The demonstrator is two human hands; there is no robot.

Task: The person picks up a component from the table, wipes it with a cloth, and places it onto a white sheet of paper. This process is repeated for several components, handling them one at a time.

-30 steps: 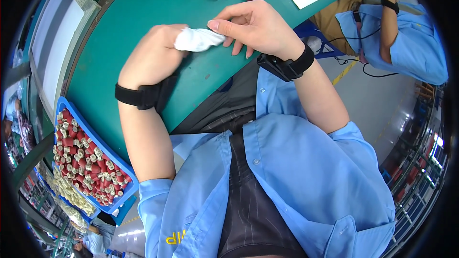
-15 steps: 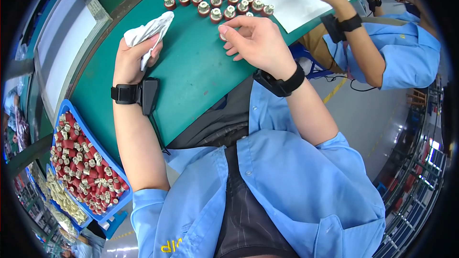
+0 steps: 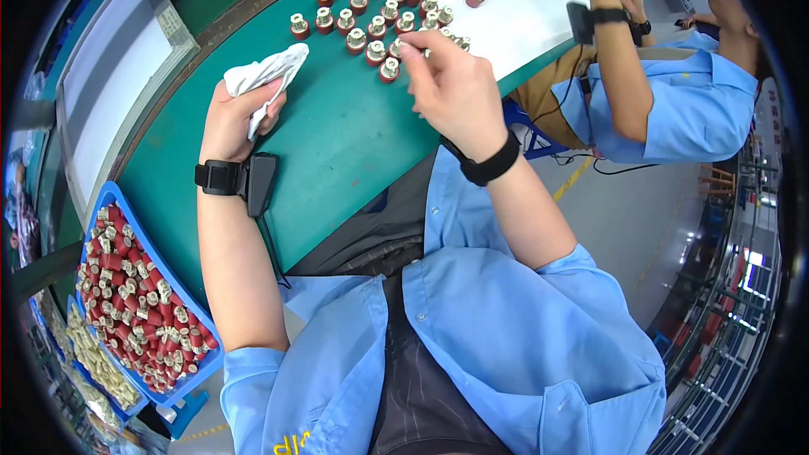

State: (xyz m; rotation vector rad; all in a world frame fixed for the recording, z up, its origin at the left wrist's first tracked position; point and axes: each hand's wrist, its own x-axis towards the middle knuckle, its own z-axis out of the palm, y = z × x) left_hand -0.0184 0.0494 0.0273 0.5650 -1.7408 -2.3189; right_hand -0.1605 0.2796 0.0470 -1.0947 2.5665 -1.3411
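A crumpled white cloth [image 3: 271,72] is gripped in my left hand [image 3: 226,122], bunched between thumb and fingers above the green tabletop. My right hand [image 3: 459,97] is beside the near edge of a group of metal-topped red connectors [image 3: 376,53], its thumb and index finger apart. One red-based connector [image 3: 389,70] stands upright on the table just left of that hand. My right fingertips overlap another connector in the view, so I cannot tell whether they touch it. The lower fingers of the right hand are partly hidden.
A blue bin [image 3: 215,354] of loose red-and-metal connectors stands at the lower left. On the right, a co-worker's arm [image 3: 619,76] reaches over a white sheet [image 3: 531,13] bearing a few connectors. A framed white panel [image 3: 109,76] lies at the left.
My right hand has let go of a small part, and a connector now stands at the group's near edge. Connectors show on the white sheet where the co-worker's hand was. My left hand keeps the cloth.
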